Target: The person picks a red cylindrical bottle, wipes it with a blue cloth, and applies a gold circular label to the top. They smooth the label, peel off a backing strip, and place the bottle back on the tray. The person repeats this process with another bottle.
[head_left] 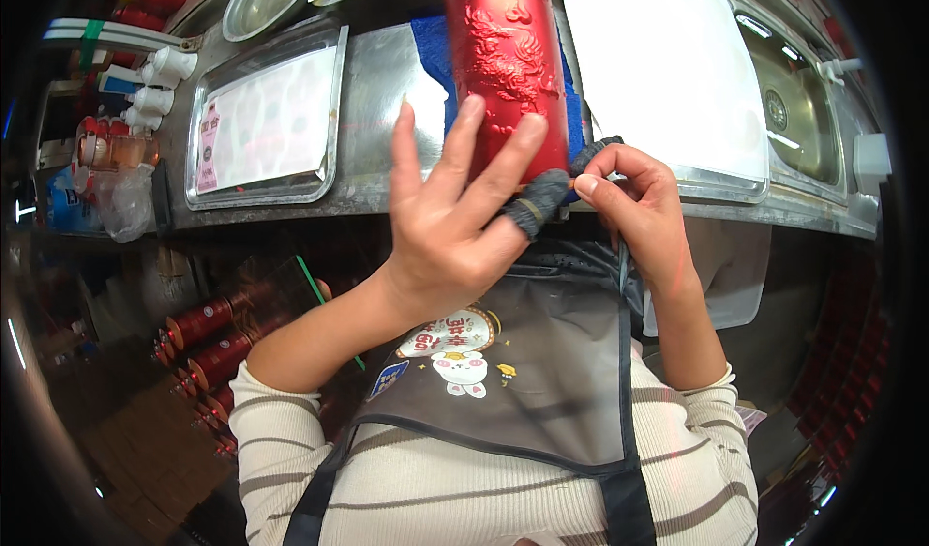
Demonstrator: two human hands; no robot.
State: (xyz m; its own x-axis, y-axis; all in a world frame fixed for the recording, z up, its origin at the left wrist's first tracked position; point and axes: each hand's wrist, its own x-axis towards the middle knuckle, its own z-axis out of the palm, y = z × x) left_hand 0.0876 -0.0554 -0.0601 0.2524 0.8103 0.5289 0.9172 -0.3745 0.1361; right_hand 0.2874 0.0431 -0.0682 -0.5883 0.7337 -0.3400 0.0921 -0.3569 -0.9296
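Observation:
A red metal cylinder with a raised dragon relief lies on a blue cloth on the metal counter, its near end toward me. My left hand is spread over that end, fingers stretched out and fingertips over the red surface. A dark grey fabric sleeve covers its thumb. To the right of the near end, my right hand has thumb and index finger pressed together. A thin orange sliver shows beside this pinch, too small to name. Another dark sleeve appears beyond the right fingers; the finger under it is hidden.
Left of the cylinder sits a clear tray with a pale printed sheet. White sheets lie to the right, before a metal sink. A round metal bowl stands at the back. Red cylinders are stacked below left.

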